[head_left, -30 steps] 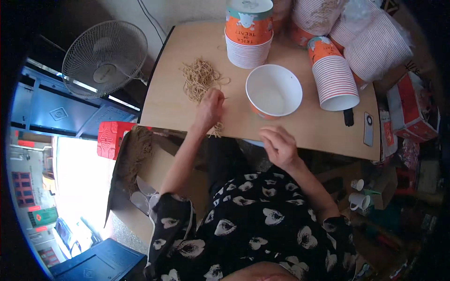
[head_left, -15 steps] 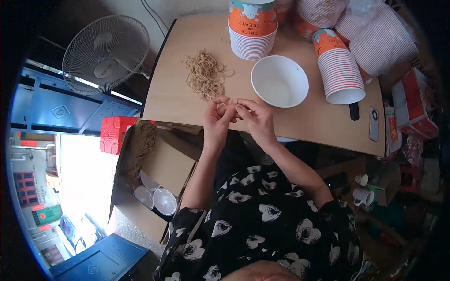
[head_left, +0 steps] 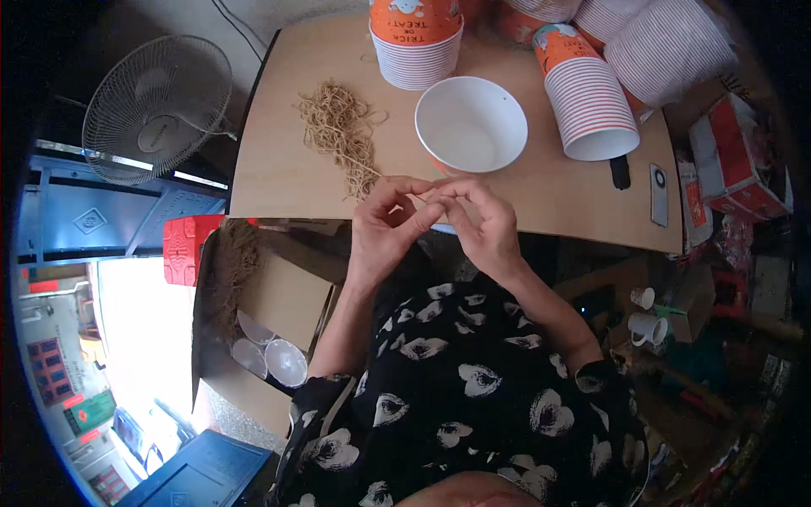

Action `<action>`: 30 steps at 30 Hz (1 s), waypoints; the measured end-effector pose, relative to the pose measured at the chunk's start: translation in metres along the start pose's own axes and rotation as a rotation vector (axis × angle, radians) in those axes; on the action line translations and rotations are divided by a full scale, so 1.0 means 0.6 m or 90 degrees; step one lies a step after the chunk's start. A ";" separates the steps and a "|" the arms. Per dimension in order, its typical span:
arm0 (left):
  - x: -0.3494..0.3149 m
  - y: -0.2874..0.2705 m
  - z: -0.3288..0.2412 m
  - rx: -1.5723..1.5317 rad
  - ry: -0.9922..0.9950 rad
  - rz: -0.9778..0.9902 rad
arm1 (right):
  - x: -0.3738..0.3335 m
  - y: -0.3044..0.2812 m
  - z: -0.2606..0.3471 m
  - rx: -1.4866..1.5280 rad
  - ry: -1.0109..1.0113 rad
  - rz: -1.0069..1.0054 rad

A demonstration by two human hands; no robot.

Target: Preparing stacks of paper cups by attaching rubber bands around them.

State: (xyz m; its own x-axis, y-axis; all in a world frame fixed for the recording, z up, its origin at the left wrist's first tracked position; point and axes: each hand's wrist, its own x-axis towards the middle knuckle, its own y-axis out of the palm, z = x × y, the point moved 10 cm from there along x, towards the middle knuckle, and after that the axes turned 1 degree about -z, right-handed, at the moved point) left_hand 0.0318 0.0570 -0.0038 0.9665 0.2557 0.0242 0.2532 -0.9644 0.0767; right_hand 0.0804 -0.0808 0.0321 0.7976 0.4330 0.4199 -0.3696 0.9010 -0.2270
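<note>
My left hand (head_left: 382, 232) and my right hand (head_left: 487, 226) meet above the table's near edge, thumbs and fingertips pinched together. A thin strand from the tangled pile of tan cord (head_left: 331, 122) reaches the fingers of my left hand. What lies between my right fingertips is too small to make out. Just beyond my hands stands a white-lined paper bucket (head_left: 470, 127) with an orange outside, its mouth facing up. Behind it is a stack of nested orange and white paper buckets (head_left: 416, 59).
Another bucket stack (head_left: 591, 106) lies on its side at the right, near wrapped stacks (head_left: 667, 55) and a phone (head_left: 659, 196). A fan (head_left: 159, 114) stands left of the table. An open cardboard box (head_left: 287, 296) with more cord and clear round items sits below the near edge.
My hands look larger and have drawn slightly apart at the wrists, fingertips still together. A strand now stretches from the pile toward my left hand. The whole view has shifted, moving the table up and left.
</note>
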 end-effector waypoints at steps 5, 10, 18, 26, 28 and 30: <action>-0.002 0.036 -0.015 -0.146 0.041 -0.018 | -0.009 -0.018 0.041 -0.118 -0.115 -0.028; -0.007 0.033 -0.012 -0.157 0.038 -0.032 | -0.014 -0.021 0.033 -0.068 -0.082 -0.008; -0.024 0.008 0.012 -0.085 -0.001 -0.039 | -0.003 0.005 0.005 0.035 -0.059 0.074; -0.017 -0.043 0.058 -0.058 -0.070 -0.059 | 0.000 0.037 -0.038 0.112 -0.049 0.066; 0.019 -0.078 0.066 0.031 -0.050 -0.095 | -0.004 0.045 -0.041 0.089 -0.078 0.072; 0.067 -0.112 0.037 0.245 0.112 -0.126 | -0.004 0.049 -0.039 0.078 -0.068 0.083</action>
State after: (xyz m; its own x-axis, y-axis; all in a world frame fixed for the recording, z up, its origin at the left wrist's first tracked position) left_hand 0.0545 0.1305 -0.0302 0.8845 0.4126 0.2176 0.4613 -0.8428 -0.2772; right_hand 0.0788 -0.0562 0.0037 0.6870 0.5401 0.4861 -0.5266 0.8311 -0.1791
